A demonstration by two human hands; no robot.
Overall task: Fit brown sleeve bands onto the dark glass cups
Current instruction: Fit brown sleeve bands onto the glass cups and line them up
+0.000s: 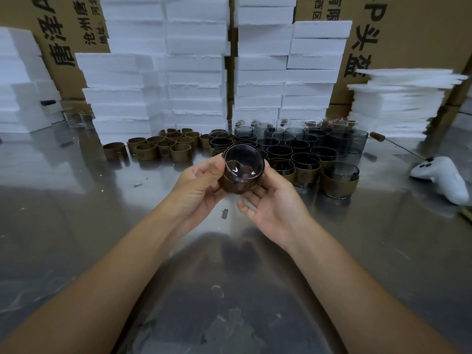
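From my remote seat, the steel table [76, 226] fills most of the view. Along its far edge, from 10 to 1 o'clock, stand stacks of white foam boxes [196, 72], with printed cardboard cartons [408, 34] behind them. At 2 o'clock I see a lower pile of foam sheets [398, 103].

In front of the boxes, at about 1 o'clock, the dark glass cups [293, 146] stand upright, packed close together. The nearest of them, the banded cups [339, 185], already wear brown sleeves. At 11 o'clock the loose brown sleeve bands [163, 146] sit in a cluster, just beside the cups. A white controller [444, 178] lies well apart at 3 o'clock.

Both forearms reach in from the near edge and meet at centre. The left hand [199, 190] and the right hand [275, 200] together hold the held cup [242, 172] above the table, tilted so its mouth faces me.

The left thumb [217, 164] presses at the rim's 9 o'clock, with that hand's fingers curled under the wall. The right fingers [255, 195] curl beneath the base at 5 o'clock, and one tip touches the rim at 3 o'clock.

A sleeve band [229, 182] seems to wrap the wall, though glare and shadow leave me unsure how far it sits.
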